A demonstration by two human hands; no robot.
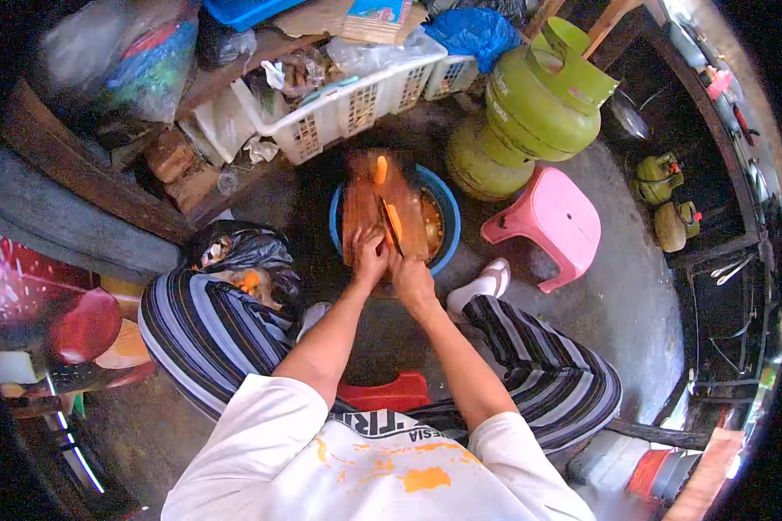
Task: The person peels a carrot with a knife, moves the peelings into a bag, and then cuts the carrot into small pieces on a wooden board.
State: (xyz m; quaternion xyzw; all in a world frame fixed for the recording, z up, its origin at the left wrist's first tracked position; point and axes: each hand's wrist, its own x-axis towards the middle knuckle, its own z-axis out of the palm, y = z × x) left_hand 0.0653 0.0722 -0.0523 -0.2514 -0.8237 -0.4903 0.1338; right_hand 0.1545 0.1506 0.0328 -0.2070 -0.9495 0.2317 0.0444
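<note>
Carrot [394, 219], orange, slender, perhaps peeled, beside knife [385, 215]

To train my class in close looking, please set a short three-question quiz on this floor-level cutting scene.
1. True or false: the board lies across a blue basin.
2. Which hand holds the knife? A) left B) right
3. Fill in: the stool beside the green cylinders is ____.

Key
1. True.
2. B: the right hand grips the knife; the left hand is on the board.
3. Pink.
</note>
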